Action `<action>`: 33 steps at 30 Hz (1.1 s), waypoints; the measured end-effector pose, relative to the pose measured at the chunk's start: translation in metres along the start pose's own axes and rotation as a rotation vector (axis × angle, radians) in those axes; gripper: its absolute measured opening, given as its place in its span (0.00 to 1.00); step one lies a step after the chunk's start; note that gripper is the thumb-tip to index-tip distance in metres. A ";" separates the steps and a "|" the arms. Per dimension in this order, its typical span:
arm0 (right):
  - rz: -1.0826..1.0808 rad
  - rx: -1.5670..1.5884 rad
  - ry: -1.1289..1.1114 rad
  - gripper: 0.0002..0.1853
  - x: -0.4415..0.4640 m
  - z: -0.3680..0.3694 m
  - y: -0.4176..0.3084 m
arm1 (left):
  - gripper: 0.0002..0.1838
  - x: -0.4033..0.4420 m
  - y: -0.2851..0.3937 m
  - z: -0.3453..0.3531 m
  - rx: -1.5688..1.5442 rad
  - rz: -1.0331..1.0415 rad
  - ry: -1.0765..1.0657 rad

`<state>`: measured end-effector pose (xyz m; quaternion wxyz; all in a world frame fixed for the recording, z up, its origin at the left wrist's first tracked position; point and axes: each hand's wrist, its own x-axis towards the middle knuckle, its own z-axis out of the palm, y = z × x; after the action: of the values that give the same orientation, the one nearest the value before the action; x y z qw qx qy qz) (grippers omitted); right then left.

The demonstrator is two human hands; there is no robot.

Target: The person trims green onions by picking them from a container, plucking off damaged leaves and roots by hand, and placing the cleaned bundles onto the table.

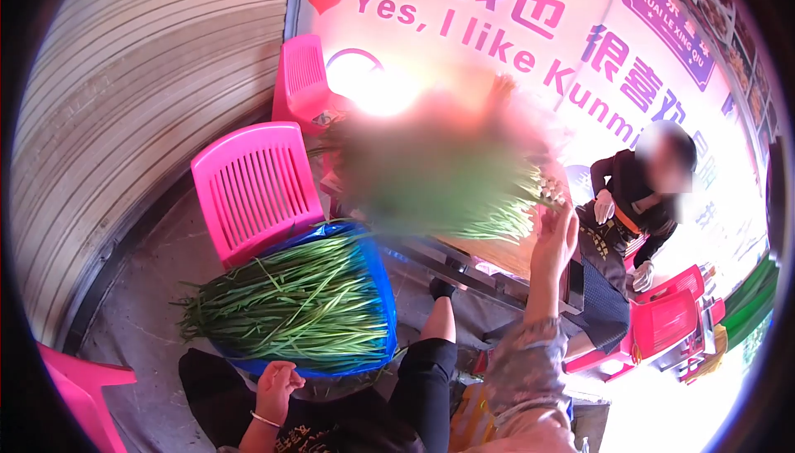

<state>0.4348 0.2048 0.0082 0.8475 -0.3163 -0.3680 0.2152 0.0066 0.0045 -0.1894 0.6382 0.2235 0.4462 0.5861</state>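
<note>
My left hand (pixel 280 385), with a bracelet at the wrist, is held above my lap at the near edge of a blue plastic bag (pixel 387 304). Its fingers are curled in, and nothing shows in them. A thick heap of long thin green stalks (pixel 290 304) fills the bag. My right hand (pixel 559 233) reaches up to the table's right side with its fingers stretched out. It is beside the pale ends of another large pile of green stalks (pixel 501 219). A blur hides the middle of that pile. I cannot tell whether the right fingertips touch the stalks.
The wooden table (pixel 503 256) stands ahead. Pink plastic chairs (pixel 257 188) are at the left, with more red-pink chairs (pixel 667 320) at the right. Across the table's right end sits a person (pixel 642 196) in black wearing gloves. A ribbed shutter (pixel 157 105) rises on the left.
</note>
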 end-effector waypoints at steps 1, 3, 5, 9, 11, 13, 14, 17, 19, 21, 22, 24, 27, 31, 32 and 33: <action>-0.049 0.000 -0.034 0.08 -0.014 -0.005 -0.011 | 0.07 -0.001 0.008 0.004 0.042 0.045 -0.012; -0.139 0.031 -0.096 0.09 -0.045 -0.001 -0.038 | 0.07 -0.002 0.030 0.017 0.132 0.131 -0.037; -0.112 0.073 -0.096 0.08 -0.072 0.006 -0.055 | 0.07 -0.011 0.068 0.046 0.333 0.320 -0.055; 0.204 0.050 -0.170 0.10 -0.126 0.038 -0.074 | 0.09 -0.041 0.137 0.114 0.677 0.811 -0.260; 0.355 0.049 -0.260 0.11 -0.150 0.055 -0.071 | 0.10 -0.043 0.154 0.149 0.837 0.973 -0.370; 0.488 0.069 -0.391 0.12 -0.169 0.065 -0.066 | 0.11 -0.038 0.152 0.170 0.950 1.039 -0.442; 0.537 0.077 -0.421 0.13 -0.179 0.071 -0.066 | 0.12 -0.031 0.144 0.171 1.018 1.060 -0.480; 0.630 0.158 -0.477 0.14 -0.195 0.074 -0.058 | 0.13 -0.029 0.118 0.163 0.745 0.479 -0.639; 0.670 0.180 -0.474 0.14 -0.201 0.075 -0.057 | 0.11 -0.033 0.117 0.159 0.679 0.308 -0.668; 0.721 0.210 -0.481 0.15 -0.205 0.075 -0.058 | 0.10 -0.034 0.112 0.154 0.575 0.153 -0.693; 0.743 0.227 -0.488 0.15 -0.206 0.075 -0.058 | 0.10 -0.035 0.117 0.154 0.585 0.073 -0.671; 0.786 0.266 -0.507 0.15 -0.209 0.076 -0.055 | 0.08 -0.032 0.116 0.149 0.585 0.103 -0.690; 0.863 0.355 -0.532 0.15 -0.213 0.075 -0.050 | 0.07 -0.037 0.112 0.150 0.700 0.341 -0.644; 0.976 0.480 -0.526 0.14 -0.220 0.075 -0.045 | 0.07 -0.040 0.113 0.155 0.868 0.664 -0.627; 1.001 0.489 -0.520 0.14 -0.221 0.076 -0.045 | 0.07 -0.041 0.115 0.156 0.886 0.650 -0.622; 1.026 0.497 -0.514 0.14 -0.222 0.077 -0.047 | 0.07 -0.042 0.117 0.156 0.905 0.634 -0.617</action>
<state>0.2411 0.0682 -0.0265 0.5690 -0.1842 -0.3002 0.7431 0.0762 0.0266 -0.0036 0.3752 0.7513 0.3573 0.4088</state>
